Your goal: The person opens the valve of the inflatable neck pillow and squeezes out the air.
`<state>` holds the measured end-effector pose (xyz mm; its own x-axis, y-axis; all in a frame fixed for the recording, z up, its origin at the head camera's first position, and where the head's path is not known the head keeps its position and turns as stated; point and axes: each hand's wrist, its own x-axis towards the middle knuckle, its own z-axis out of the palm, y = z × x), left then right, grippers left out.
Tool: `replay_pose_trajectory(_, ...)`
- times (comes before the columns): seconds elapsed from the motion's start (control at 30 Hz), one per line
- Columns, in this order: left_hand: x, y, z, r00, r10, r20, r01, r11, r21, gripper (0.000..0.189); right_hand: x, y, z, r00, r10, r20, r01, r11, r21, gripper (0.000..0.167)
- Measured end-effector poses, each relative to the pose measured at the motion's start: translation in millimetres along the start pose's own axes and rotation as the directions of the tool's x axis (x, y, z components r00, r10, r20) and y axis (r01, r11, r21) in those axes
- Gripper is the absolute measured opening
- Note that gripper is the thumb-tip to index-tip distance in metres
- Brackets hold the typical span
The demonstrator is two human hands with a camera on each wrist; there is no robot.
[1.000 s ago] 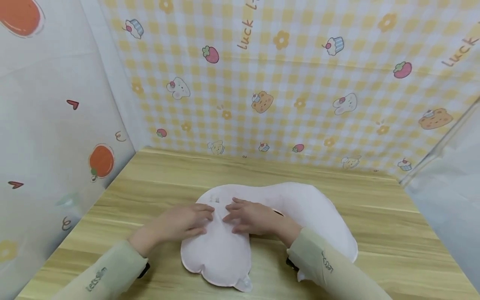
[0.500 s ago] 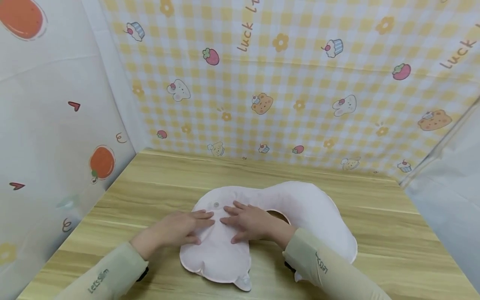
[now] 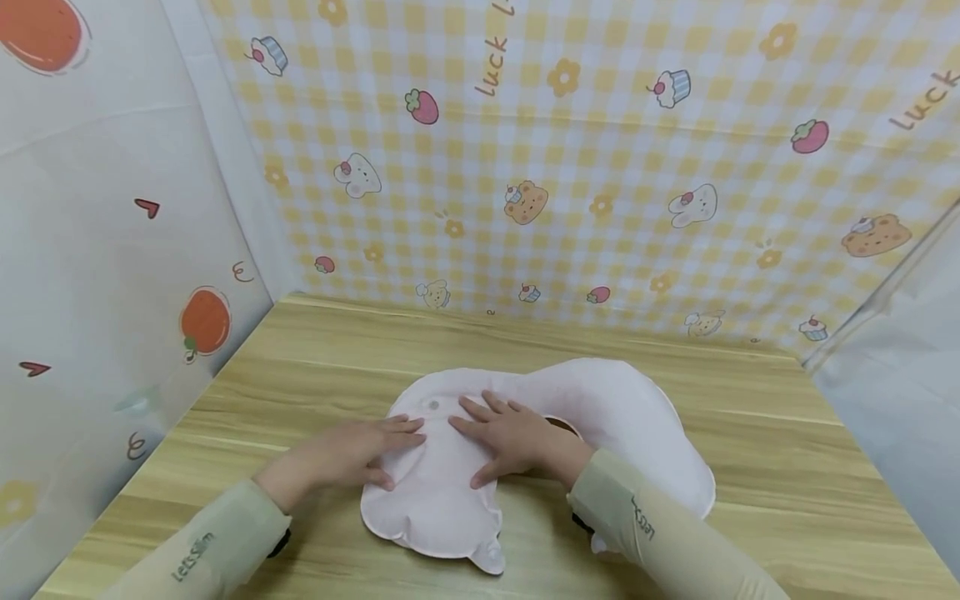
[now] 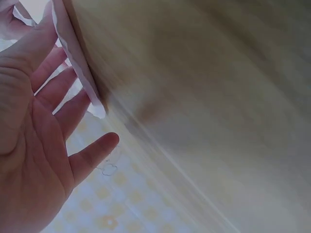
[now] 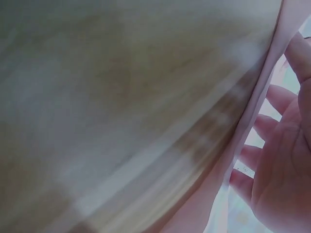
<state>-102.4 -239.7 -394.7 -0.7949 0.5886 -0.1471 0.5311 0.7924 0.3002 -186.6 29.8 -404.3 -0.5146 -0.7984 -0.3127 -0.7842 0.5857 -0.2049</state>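
Note:
A pale pink U-shaped neck pillow (image 3: 622,417) lies on the wooden table with its curve away from me. Its left arm looks flatter and slightly wrinkled, while the right side is plump. A small round valve (image 3: 433,406) shows near the upper left. My left hand (image 3: 360,454) rests its extended fingers on the left edge. Spread fingers of my right hand (image 3: 517,437) press flat on the same arm from the inner side. The wrist views show the pillow's edge (image 4: 80,63) under the left fingers and its pink side (image 5: 243,126) by the right fingertips.
The wood-grain table (image 3: 337,350) runs back to a yellow checked cloth (image 3: 570,158) with cartoon prints. A white printed sheet (image 3: 112,250) hangs on the left, and a pale sheet (image 3: 900,392) on the right.
Both hands have shifted a little on the pillow, and the right fingers are spread wider. The valve is more exposed. The pillow's near left end has drawn slightly away from me.

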Motion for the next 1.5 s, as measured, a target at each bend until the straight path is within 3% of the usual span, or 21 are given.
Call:
replay_pose_trajectory(0.2,-6.4,-8.1,0.3,1.000,0.004,-0.003,-0.004,1.000,-0.010,0.071,-3.0,4,-1,0.999,0.027,0.023,-0.027,0.999,0.020,0.095)
replay_pose_trajectory(0.43,-12.5,-13.1,-0.9,0.999,-0.037,0.006,0.037,0.999,-0.032,0.074,-6.7,7,-2,0.999,0.037,0.021,-0.037,0.999,0.015,0.097)
replay_pose_trajectory(0.53,-14.2,-12.2,-1.8,0.999,-0.048,-0.003,0.048,0.999,-0.007,0.071,-8.3,7,-1,1.000,0.009,-0.013,-0.009,0.999,0.034,0.089)
replay_pose_trajectory(0.67,-18.0,0.9,-6.9,0.997,-0.065,-0.044,0.069,0.993,0.093,0.057,-14.9,-1,-4,0.991,-0.076,-0.111,0.086,0.992,0.093,0.068)
replay_pose_trajectory(0.73,-19.8,10.2,-10.8,0.996,-0.014,-0.093,0.029,0.986,0.162,0.048,-20.4,-7,-6,0.979,-0.122,-0.162,0.146,0.979,0.145,0.059)
replay_pose_trajectory(0.8,-20.6,18.3,-14.5,0.986,0.080,-0.144,-0.049,0.977,0.206,0.040,-26.6,-13,-5,0.971,-0.143,-0.192,0.186,0.955,0.231,0.055)
replay_pose_trajectory(0.93,-22.2,30.9,-15.4,0.935,0.263,-0.238,-0.208,0.950,0.233,0.030,-38.2,-28,4,0.968,-0.137,-0.212,0.210,0.903,0.375,0.063)
replay_pose_trajectory(1.03,-23.8,37.7,-10.0,0.924,0.272,-0.269,-0.222,0.954,0.202,0.027,-43.2,-38,13,0.974,-0.105,-0.203,0.173,0.918,0.356,0.078)
replay_pose_trajectory(1.13,-24.1,41.0,-2.2,0.946,0.208,-0.251,-0.168,0.971,0.171,0.032,-44.7,-44,19,0.984,-0.069,-0.163,0.115,0.949,0.294,0.088)
replay_pose_trajectory(1.27,-23.0,40.9,6.4,0.976,0.120,-0.181,-0.089,0.981,0.171,0.047,-43.9,-48,21,0.998,-0.026,-0.053,0.039,0.966,0.254,0.096)
replay_pose_trajectory(1.5,-23.3,41.9,10.8,0.993,0.061,-0.099,-0.044,0.984,0.170,0.071,-40.4,-51,20,0.997,0.016,0.074,-0.026,0.991,0.132,0.112)
